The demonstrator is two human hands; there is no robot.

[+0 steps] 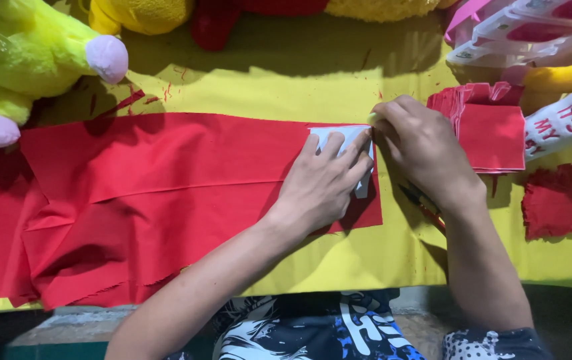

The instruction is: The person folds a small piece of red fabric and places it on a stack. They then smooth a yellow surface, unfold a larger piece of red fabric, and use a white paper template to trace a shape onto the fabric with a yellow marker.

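Note:
A long piece of red cloth lies across the yellow table cover. My left hand presses flat, fingers spread, on a white card template at the cloth's right end. My right hand is curled at the template's upper right corner, pinching a small pale marker against the edge. Scissors lie partly hidden under my right wrist.
A stack of cut red squares sits to the right, with a smaller red pile nearer. Yellow-green plush toys crowd the back left and top edge. Pink and white packages are at the back right.

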